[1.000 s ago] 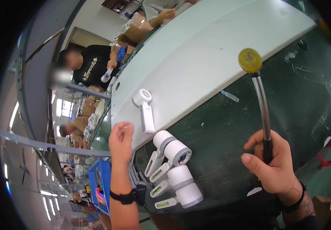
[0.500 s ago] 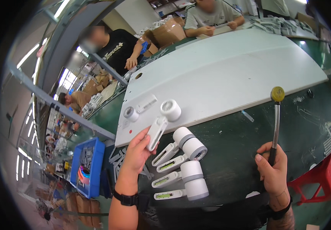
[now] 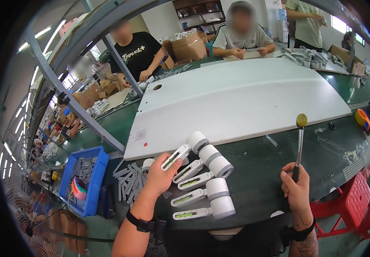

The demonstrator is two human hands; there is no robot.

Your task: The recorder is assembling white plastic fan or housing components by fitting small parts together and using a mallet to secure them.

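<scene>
My left hand [image 3: 161, 174] is closed round the slotted handle of a white handheld fan [image 3: 177, 156]; the fan's round head points away from me, at the top of the row. Several similar white fans [image 3: 219, 188] lie side by side just right of that hand, handles leftward, green strips showing in some slots. Behind my left hand, a white and grey cylindrical part [image 3: 147, 165] is partly hidden; whether the hand touches it I cannot tell. On the right, my right hand [image 3: 295, 182] grips the black handle of a hammer [image 3: 299, 141] with a metal shaft and yellow head, held upright.
A large white board [image 3: 245, 103] covers the far part of the green table [image 3: 253, 171]. Loose grey strips [image 3: 129, 182] lie left of my hand, near a blue bin [image 3: 88, 180]. An orange tape dispenser [image 3: 362, 120] sits far right, red stools [image 3: 343, 205] below. Two people sit opposite.
My left hand has brought its fan off the board toward the row, its slot now turned up. The second fan that lay on the board is gone from that spot. My right hand still holds the hammer.
</scene>
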